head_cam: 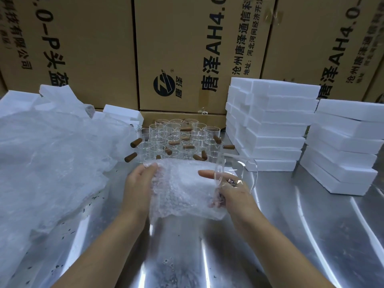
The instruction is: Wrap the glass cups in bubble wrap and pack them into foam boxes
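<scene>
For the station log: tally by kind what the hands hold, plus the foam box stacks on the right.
Glass cup, in the right hand: 1
Bubble wrap sheet, held by the left hand and the right hand: 1
Foam box stacks: 2
Total: 4

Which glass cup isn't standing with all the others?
The glass cup held in the right hand, just beside the bubble wrap sheet. All the other cups stand crowded together at the back of the table.
</scene>
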